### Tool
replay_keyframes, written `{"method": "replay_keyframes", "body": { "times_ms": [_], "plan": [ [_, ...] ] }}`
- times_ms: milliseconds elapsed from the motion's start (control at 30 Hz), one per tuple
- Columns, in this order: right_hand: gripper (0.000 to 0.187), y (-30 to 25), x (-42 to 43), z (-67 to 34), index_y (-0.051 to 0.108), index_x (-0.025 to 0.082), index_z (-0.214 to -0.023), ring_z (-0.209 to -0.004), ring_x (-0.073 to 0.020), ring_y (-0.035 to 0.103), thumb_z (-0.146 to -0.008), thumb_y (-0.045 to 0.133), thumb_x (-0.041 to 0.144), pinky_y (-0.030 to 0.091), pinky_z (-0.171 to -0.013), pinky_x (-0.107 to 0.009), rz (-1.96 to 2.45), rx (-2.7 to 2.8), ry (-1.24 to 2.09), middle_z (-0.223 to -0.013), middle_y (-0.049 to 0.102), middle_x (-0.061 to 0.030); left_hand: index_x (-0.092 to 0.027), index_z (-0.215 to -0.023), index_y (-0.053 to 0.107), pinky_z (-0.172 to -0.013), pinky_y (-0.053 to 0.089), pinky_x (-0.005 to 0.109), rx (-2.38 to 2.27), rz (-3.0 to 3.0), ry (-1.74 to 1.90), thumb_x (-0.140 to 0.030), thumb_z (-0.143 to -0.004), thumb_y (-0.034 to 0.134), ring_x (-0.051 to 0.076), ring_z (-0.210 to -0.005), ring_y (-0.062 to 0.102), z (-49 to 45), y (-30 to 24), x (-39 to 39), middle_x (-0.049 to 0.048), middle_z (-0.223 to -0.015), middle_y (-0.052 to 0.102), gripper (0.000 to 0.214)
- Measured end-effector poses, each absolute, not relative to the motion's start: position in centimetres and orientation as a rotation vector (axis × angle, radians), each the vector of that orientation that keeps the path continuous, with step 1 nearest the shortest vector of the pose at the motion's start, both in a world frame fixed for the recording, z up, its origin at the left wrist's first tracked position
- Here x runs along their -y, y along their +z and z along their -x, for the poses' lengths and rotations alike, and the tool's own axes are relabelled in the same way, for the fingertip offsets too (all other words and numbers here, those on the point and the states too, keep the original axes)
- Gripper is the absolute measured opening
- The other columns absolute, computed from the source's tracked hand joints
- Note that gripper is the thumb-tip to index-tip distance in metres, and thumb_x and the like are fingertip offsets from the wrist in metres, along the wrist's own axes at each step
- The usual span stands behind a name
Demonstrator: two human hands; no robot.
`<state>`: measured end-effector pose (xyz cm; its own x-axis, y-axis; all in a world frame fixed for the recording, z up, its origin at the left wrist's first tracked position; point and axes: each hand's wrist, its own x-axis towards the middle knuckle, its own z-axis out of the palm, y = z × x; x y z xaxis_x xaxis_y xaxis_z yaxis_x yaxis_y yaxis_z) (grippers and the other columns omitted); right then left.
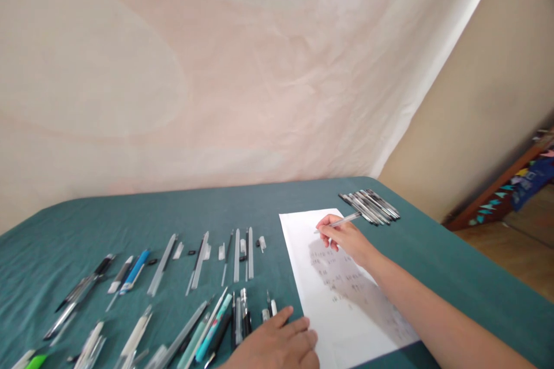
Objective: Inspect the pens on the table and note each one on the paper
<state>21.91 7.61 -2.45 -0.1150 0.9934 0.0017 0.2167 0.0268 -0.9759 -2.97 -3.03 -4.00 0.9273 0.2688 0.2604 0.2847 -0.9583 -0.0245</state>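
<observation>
My right hand [348,240] pinches a clear-barrelled pen [347,219] over the upper part of a white sheet of paper [318,326]. The pen slants down to the left, its tip at or just above the sheet; I cannot tell if it touches. Several lines of small dark handwriting [333,277] run below the hand, partly in its shadow. At the bottom, my left hand [277,343] lies spread with fingertips on the sheet's lower left edge. Just beyond it stand out pen parts [269,308], partly hidden by that hand.
Several clear and black pens [370,206] lie side by side at the far right. Left of the paper, disassembled pens [236,256] with barrels, refills and caps spread over the green cloth [194,213]. A turquoise pen [214,327] and a blue pen [135,271] lie among them. A pale curtain [259,98] hangs behind.
</observation>
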Motion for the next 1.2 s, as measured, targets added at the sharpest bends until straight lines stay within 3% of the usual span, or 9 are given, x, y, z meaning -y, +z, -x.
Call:
{"method": "replay_keyframes", "body": {
  "times_ms": [167,367,600,800,1200],
  "plan": [
    [0.019,-4.3,-8.0,-21.4,0.057,0.020,-0.084,-0.049,-0.0104,0.051,-0.079,0.055,0.037,0.035,-0.042,-0.020,1.314,1.468,1.116,-0.065,0.061,0.0008,-0.020,-0.105,0.061,-0.097,0.039,0.026,0.285,3.038,-0.451,-0.024,-0.097,0.041,0.015,-0.106,0.060,2.6,-4.3,3.0,0.0002,-0.113,0.067,0.022],
    [0.013,-5.3,-8.2,-21.3,0.056,0.020,-0.082,-0.041,-0.0089,0.044,-0.079,0.053,0.032,0.034,-0.041,-0.021,1.409,1.519,1.017,-0.059,0.061,0.0013,-0.021,-0.106,0.062,-0.095,0.041,0.026,0.284,3.066,-0.391,-0.026,-0.097,0.042,0.016,-0.106,0.060,2.5,-5.0,3.1,0.0013,-0.114,0.067,0.023],
    [0.007,-4.6,-7.4,-20.3,0.057,0.020,-0.073,-0.053,-0.0113,0.047,-0.075,0.054,0.026,0.033,-0.050,-0.022,1.413,1.598,0.828,-0.060,0.055,0.0034,-0.020,-0.104,0.063,-0.094,0.042,0.025,0.285,3.049,-0.423,-0.026,-0.096,0.044,0.016,-0.106,0.060,2.5,-4.4,3.3,0.0027,-0.113,0.067,0.022],
    [0.006,-4.6,-7.1,-19.9,0.056,0.019,-0.072,-0.054,-0.0115,0.046,-0.075,0.051,0.022,0.032,-0.051,-0.023,1.406,1.659,0.785,-0.062,0.054,0.0031,-0.020,-0.104,0.063,-0.088,0.046,0.026,0.320,3.058,-0.409,-0.026,-0.096,0.041,0.018,-0.106,0.061,2.3,-4.1,3.6,0.0018,-0.114,0.067,0.024],
    [0.006,-4.6,-7.1,-19.9,0.056,0.020,-0.072,-0.057,-0.0121,0.048,-0.074,0.051,0.021,0.033,-0.053,-0.023,1.422,1.680,0.720,-0.063,0.055,0.0026,-0.020,-0.107,0.062,-0.090,0.046,0.028,0.335,3.094,-0.365,-0.028,-0.096,0.042,0.020,-0.109,0.060,2.4,-3.8,3.7,0.0032,-0.117,0.065,0.024]
  ]
}}
